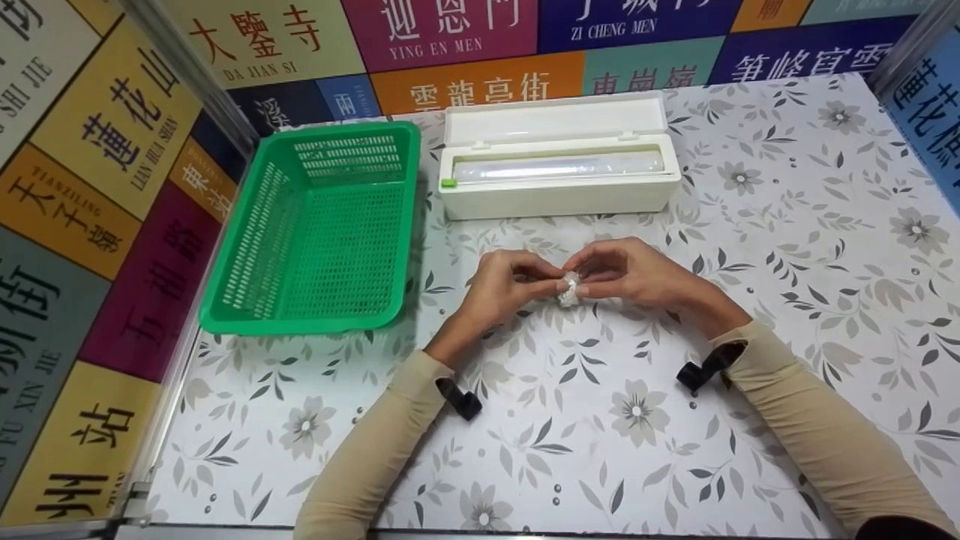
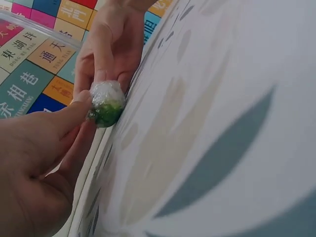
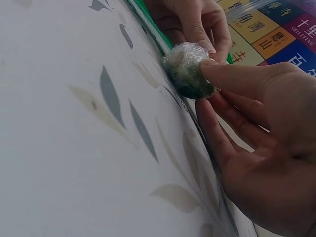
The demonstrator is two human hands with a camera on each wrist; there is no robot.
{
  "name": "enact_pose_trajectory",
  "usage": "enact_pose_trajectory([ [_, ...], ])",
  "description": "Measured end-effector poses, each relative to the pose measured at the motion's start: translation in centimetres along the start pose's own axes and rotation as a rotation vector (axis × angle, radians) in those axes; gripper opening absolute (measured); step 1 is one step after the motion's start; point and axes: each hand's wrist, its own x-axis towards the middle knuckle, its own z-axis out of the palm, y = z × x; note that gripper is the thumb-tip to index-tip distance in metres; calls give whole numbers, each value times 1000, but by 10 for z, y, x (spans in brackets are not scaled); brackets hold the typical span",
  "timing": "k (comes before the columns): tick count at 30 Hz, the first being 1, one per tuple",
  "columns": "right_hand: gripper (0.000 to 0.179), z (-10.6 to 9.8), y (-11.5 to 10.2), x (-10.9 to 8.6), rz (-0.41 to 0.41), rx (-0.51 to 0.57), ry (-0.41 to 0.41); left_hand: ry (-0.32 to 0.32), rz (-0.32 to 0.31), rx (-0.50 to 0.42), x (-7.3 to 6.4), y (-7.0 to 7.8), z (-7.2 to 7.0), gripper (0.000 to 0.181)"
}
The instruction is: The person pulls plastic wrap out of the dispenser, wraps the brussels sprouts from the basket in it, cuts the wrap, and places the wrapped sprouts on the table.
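Observation:
Between both hands, over the middle of the table, is a small green-and-white bundle point(image 1: 569, 291) in crinkled clear plastic wrap. The wrist views show its bunched whitish wrap on one side and a dark green part, perhaps a vegetable, on the other; its exact kind I cannot tell. My left hand point(image 1: 504, 286) pinches the wrapped bundle point(image 2: 107, 104) from the left with thumb and fingertips. From the right, my right hand point(image 1: 637, 274) pinches it too, its thumb pressed on the plastic of the bundle point(image 3: 189, 71) in the right wrist view.
A green plastic basket point(image 1: 409, 225) stands at the left of the table. Behind the hands, a white box point(image 1: 559, 199) with its lid raised holds a roll of clear film point(image 1: 559, 166). Printed panels point(image 1: 480, 82) wall the back and left side. Flower-patterned cloth point(image 1: 570, 465) covers the table.

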Motion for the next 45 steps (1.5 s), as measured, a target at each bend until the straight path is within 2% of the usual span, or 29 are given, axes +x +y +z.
enact_pose_trajectory([
  [3, 38, 0, 0, 0, 9, -9, 18, -19, 33, 92, 0, 1, -3, 17],
  [7, 36, 1, 0, 0, 27, -55, 70, -83, 73, 194, -1, 0, -9, 31],
  [10, 39, 3, 0, 0, 47, -77, 123, -97, 88, 211, -2, 0, -11, 38],
  [15, 38, 6, -3, -2, 95, -122, 229, -62, 95, 210, -4, 1, -9, 36],
  [19, 28, 4, -3, -3, 83, -190, 242, -54, 88, 230, -5, 0, -7, 34],
  [25, 25, 5, -2, 0, 76, -227, 252, -139, 101, 321, -3, 0, -9, 50],
  [28, 25, 7, -2, 1, 67, -230, 276, -154, 88, 329, -3, 0, -9, 49],
  [32, 25, 10, -3, 2, 19, -201, 321, -122, 107, 343, -1, -1, -7, 34],
  [36, 24, 12, -4, 2, -39, -257, 334, -54, 108, 335, -1, -1, -4, 30],
  [40, 28, 14, -3, 2, -50, -307, 318, 1, 93, 320, -2, 0, -3, 28],
  [45, 28, 14, -3, 2, -53, -336, 321, 30, 73, 290, 0, 1, -1, 28],
])
